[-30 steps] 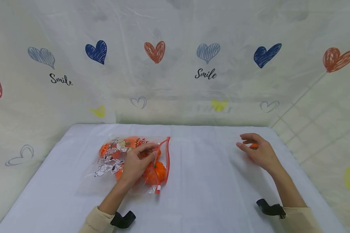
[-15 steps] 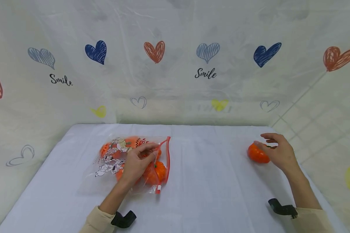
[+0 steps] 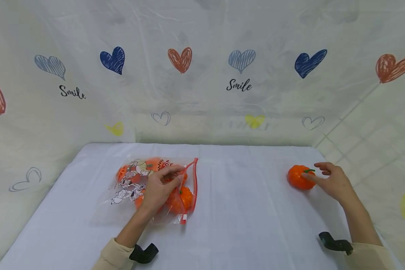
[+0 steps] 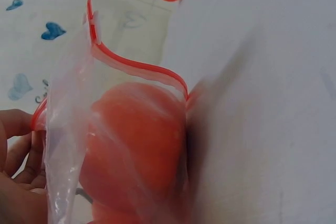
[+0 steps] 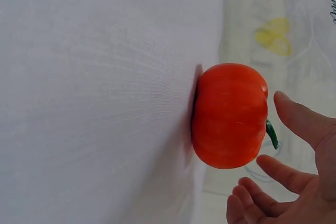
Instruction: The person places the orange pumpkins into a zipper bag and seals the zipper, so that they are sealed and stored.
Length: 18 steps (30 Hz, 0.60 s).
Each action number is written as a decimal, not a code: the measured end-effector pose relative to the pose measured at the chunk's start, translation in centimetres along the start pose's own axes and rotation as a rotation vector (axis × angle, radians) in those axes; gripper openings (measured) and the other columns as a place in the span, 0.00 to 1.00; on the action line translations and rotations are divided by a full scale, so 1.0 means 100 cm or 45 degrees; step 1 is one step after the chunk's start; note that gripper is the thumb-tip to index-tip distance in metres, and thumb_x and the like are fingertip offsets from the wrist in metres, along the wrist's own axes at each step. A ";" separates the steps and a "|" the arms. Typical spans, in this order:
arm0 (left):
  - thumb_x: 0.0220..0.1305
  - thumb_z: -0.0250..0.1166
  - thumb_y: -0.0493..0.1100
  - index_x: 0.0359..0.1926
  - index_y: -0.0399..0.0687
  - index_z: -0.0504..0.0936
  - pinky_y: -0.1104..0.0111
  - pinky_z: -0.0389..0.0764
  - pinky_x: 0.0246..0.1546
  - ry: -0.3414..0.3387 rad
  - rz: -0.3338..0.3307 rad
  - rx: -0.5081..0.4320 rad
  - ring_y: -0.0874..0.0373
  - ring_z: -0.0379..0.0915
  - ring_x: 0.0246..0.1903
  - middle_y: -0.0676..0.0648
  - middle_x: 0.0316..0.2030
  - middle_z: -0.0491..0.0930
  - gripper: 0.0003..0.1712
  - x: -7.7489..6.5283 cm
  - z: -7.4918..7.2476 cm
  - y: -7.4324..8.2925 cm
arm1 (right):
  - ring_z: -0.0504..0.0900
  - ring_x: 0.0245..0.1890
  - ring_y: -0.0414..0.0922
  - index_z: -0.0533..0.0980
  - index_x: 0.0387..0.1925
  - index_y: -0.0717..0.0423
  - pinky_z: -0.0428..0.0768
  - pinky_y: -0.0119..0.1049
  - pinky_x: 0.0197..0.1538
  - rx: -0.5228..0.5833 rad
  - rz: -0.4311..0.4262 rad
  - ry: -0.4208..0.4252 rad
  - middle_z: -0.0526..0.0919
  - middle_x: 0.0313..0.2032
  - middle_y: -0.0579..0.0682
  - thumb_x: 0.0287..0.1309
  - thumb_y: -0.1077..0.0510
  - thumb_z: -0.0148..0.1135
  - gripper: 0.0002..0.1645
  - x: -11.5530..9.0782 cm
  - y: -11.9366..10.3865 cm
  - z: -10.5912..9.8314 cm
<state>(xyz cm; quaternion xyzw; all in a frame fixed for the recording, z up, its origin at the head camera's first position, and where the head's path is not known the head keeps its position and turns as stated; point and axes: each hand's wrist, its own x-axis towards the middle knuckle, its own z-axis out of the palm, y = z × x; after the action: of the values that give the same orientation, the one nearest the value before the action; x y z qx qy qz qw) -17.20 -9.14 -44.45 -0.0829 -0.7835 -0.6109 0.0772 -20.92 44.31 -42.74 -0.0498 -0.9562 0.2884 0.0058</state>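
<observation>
A clear zip bag (image 3: 104, 212) with a red seal and printed cartoon animals lies on the left, holding several orange pumpkins (image 3: 186, 198). With thumb and forefinger, my left hand (image 3: 159, 189) pinches the upper lip of its mouth, which gapes to the right. The left wrist view shows a rounded orange pumpkin (image 4: 134, 145) just inside the mouth. On the right, one shiny orange pumpkin (image 3: 299, 178) with a green stem sits upright on the table. My right hand (image 3: 334, 183) is beside its stem, thumb and fingers spread; a small gap shows in the right wrist view.
A white cloth covers the table (image 3: 239, 225). Behind it hangs a pale backdrop (image 3: 202, 97) printed with hearts and the word Smile, continuing down both sides. Black curved pieces (image 3: 144, 253) stick out at both wrists.
My right hand has moved right and slightly toward me, from in front of the loose pumpkin to its stem side, uncovering it. The left hand and bag stay put.
</observation>
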 end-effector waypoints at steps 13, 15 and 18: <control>0.69 0.71 0.46 0.56 0.55 0.88 0.77 0.82 0.44 -0.008 0.011 -0.009 0.54 0.78 0.47 0.47 0.47 0.86 0.15 -0.002 0.000 0.000 | 0.70 0.62 0.74 0.58 0.74 0.68 0.82 0.65 0.55 0.022 -0.037 -0.226 0.67 0.65 0.80 0.72 0.37 0.59 0.48 -0.001 0.001 0.010; 0.69 0.71 0.46 0.55 0.56 0.88 0.77 0.83 0.44 -0.005 0.008 -0.005 0.53 0.78 0.47 0.47 0.47 0.86 0.15 -0.001 0.001 0.000 | 0.70 0.62 0.74 0.57 0.75 0.67 0.83 0.63 0.53 0.023 -0.049 -0.234 0.67 0.65 0.80 0.71 0.38 0.61 0.49 -0.002 -0.003 0.011; 0.69 0.71 0.46 0.55 0.56 0.88 0.77 0.83 0.44 -0.003 0.000 -0.004 0.53 0.78 0.47 0.47 0.47 0.86 0.15 0.000 0.001 0.001 | 0.70 0.61 0.74 0.56 0.76 0.67 0.83 0.62 0.52 0.036 -0.071 -0.248 0.67 0.65 0.80 0.69 0.40 0.64 0.50 -0.004 -0.008 0.013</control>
<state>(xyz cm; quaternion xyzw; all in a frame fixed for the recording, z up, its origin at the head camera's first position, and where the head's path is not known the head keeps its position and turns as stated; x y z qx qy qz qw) -17.17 -9.05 -44.39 -0.0839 -0.7827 -0.6120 0.0762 -20.67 42.89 -43.37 0.0052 -0.9491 0.3049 -0.0783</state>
